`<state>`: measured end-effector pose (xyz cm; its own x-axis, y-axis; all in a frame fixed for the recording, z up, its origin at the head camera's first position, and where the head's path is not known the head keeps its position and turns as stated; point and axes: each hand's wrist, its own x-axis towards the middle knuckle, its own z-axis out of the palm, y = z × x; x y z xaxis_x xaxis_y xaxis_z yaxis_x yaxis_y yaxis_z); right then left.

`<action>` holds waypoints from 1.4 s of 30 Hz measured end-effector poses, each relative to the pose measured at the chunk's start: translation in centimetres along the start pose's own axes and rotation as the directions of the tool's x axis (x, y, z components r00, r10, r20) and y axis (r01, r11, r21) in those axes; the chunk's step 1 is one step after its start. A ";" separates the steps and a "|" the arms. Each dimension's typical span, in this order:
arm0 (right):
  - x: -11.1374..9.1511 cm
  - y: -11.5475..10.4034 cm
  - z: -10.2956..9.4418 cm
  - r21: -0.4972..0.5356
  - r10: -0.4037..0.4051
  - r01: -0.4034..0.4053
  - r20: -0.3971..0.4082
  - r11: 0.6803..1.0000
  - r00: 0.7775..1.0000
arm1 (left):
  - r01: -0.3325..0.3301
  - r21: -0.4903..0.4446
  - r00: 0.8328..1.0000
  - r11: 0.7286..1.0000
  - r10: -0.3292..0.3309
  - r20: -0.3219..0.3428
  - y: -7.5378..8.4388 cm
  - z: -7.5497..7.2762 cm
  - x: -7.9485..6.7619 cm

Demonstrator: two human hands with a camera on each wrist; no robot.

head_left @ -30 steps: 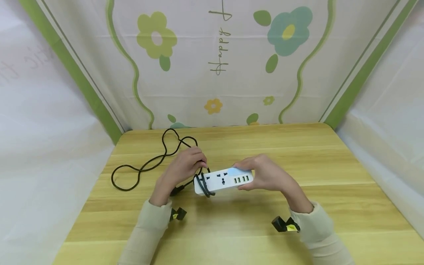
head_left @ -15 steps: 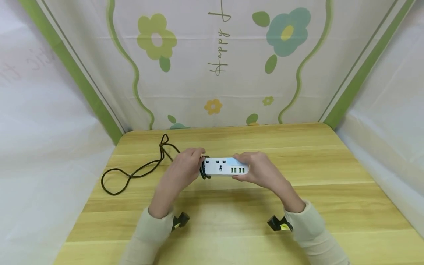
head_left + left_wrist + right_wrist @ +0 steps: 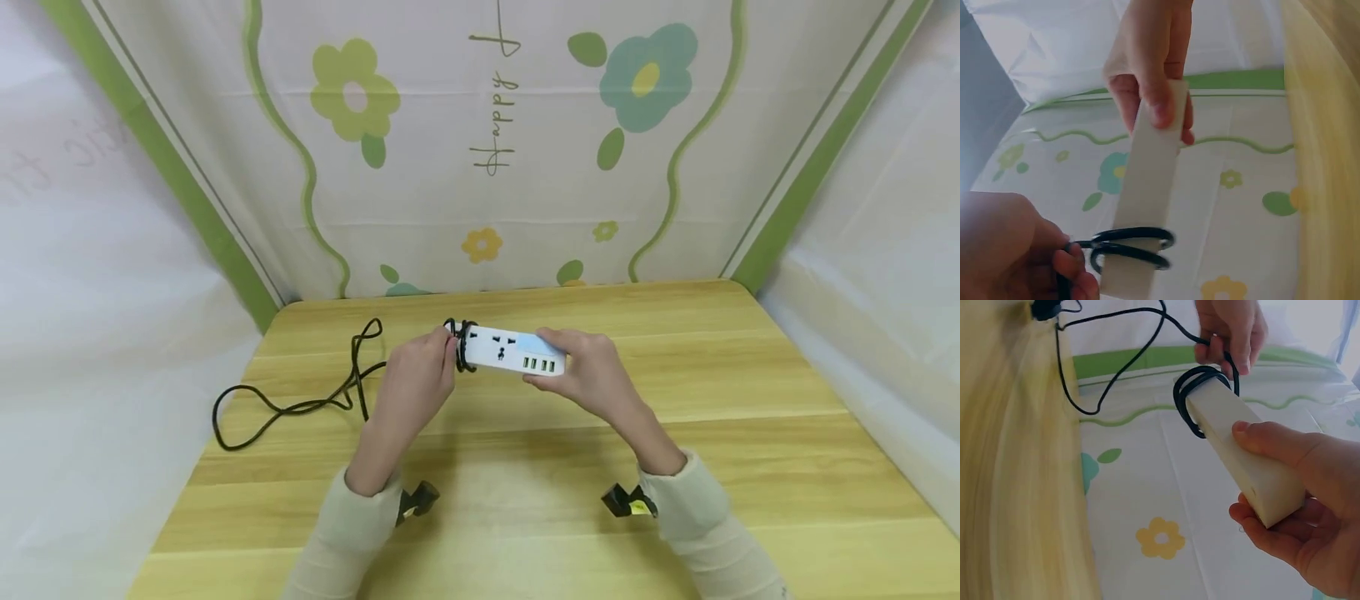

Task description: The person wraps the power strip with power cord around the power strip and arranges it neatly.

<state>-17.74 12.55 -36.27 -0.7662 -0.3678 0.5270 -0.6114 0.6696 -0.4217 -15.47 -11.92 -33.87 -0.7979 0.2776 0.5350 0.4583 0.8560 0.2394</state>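
Note:
A white power strip (image 3: 504, 351) with sockets and several USB ports is held up over the table, tilted slightly down to the right in the head view. My right hand (image 3: 596, 371) grips its USB end, thumb on one long side and fingers on the other. Black power cord (image 3: 1196, 387) loops around the strip's opposite end. Beside those loops my left hand (image 3: 416, 371) pinches the cord between thumb and fingers, as the left wrist view also shows. From there the cord's slack (image 3: 300, 407) trails onto the table at the left.
The wooden table (image 3: 600, 467) fills the lower view. A white cloth with flowers (image 3: 480, 200) rises behind its back edge, and white sheets (image 3: 862, 250) hang at both sides. In the right wrist view a black plug-like piece (image 3: 1046, 309) shows at the top left.
The power strip has been raised away from me and its tilt has reversed. My left hand moved with it, pulling the cord about its end. The slack on the table shifted left.

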 end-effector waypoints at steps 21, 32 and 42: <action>5.1 8.2 1.1 0.623 0.486 -0.384 0.007 0.681 0.874 | 0.336 -0.821 0.937 0.462 -0.070 0.344 -2.7 6.7 2.5; 6.4 8.2 2.7 0.733 0.538 -0.431 0.107 0.526 0.836 | 0.426 -0.876 0.899 0.227 0.006 0.438 -4.5 8.8 2.5; 6.6 8.7 2.2 0.897 0.557 -0.358 0.163 0.260 0.814 | 0.466 -0.850 0.860 0.244 0.101 0.500 -5.5 12.0 2.8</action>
<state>-28.56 14.51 -38.09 -0.9968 -0.0315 0.0736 -0.0622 -0.2733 -0.9599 -24.92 -10.58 -43.39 -0.8359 0.5431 0.0788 0.0728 -0.0326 0.9968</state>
